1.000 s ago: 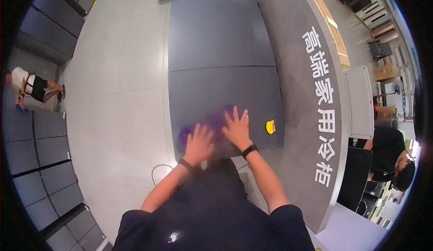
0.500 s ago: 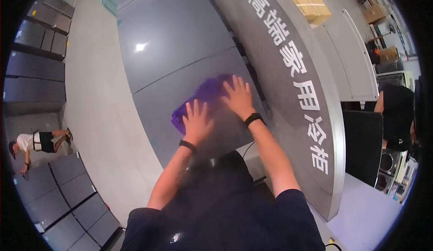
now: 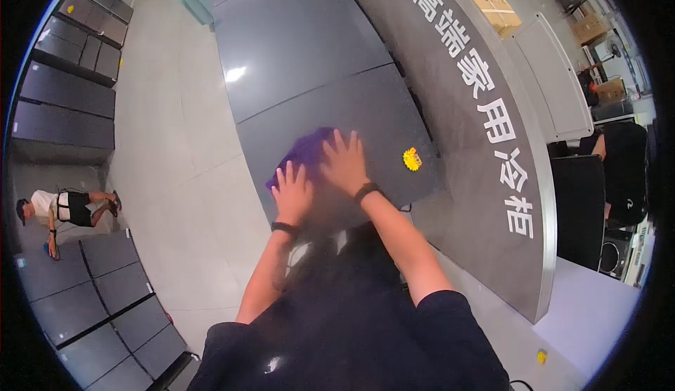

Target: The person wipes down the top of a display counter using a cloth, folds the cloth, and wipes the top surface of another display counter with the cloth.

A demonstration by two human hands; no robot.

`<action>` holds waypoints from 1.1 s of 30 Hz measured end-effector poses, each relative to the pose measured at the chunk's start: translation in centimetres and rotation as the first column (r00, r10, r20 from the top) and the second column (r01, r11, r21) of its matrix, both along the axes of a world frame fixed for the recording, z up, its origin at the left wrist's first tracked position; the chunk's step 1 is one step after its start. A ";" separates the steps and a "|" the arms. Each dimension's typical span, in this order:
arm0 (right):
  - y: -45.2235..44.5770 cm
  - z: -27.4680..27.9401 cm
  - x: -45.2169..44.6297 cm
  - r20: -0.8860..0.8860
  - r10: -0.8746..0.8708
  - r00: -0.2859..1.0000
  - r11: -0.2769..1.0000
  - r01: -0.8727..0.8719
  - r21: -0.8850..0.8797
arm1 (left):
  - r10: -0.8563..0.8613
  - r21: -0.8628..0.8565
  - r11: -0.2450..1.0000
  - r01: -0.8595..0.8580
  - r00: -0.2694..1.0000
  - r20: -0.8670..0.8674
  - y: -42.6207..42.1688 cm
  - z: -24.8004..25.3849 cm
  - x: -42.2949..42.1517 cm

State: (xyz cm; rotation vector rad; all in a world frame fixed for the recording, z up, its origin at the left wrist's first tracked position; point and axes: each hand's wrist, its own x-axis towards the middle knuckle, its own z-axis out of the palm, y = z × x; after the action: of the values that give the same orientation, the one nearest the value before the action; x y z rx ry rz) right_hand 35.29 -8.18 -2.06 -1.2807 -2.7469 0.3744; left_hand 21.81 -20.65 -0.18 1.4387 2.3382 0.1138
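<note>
A dark grey flat panel surface [image 3: 309, 33] stretches away in front of me, with a thin seam across it. Near its close end lies a purple cloth [image 3: 307, 150]. My left hand [image 3: 292, 193] rests on the cloth's lower left part, fingers spread. Beside it, my right hand [image 3: 344, 160] lies on the cloth's right side, fingers apart and slightly blurred. The two hands are close but not touching. To the right of my right hand, a yellow sticker [image 3: 412, 159] sits on the surface.
A grey sign board [image 3: 450, 103] with white characters borders the panel on the right. Dark cabinets [image 3: 67, 99] stand at the left, where a person [image 3: 70, 208] works. Another person [image 3: 624, 173] is at the far right. A carton [image 3: 489, 4] stands at top right.
Compared with half a second ago, my right hand and the cloth's right part have shifted left, uncovering the yellow sticker. The camera view has also turned.
</note>
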 end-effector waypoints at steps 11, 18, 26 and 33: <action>-11.0 1.5 13.3 0.221 -0.107 0.969 0.987 0.131 -0.097 | -0.377 0.161 0.920 0.358 0.920 0.110 -10.8 -1.0 4.1; -4.4 1.0 8.5 0.299 -0.002 0.954 0.999 0.012 -0.029 | -0.308 0.142 0.945 0.294 0.947 0.094 -6.7 -1.1 1.3; 10.1 1.0 2.1 0.231 -0.033 0.972 0.999 0.040 -0.027 | -0.129 0.050 0.991 0.127 0.991 0.038 6.6 -1.9 -3.2; 13.5 -0.8 1.7 0.136 -0.055 0.989 0.996 0.046 0.070 | -0.114 -0.037 0.993 0.115 0.993 0.021 11.2 -1.8 -3.7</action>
State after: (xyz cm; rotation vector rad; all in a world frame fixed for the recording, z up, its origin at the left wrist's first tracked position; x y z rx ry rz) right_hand 37.02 5.37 -2.87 -1.4067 -2.8055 0.1942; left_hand 18.12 -9.44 -2.03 1.5429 2.2251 0.0509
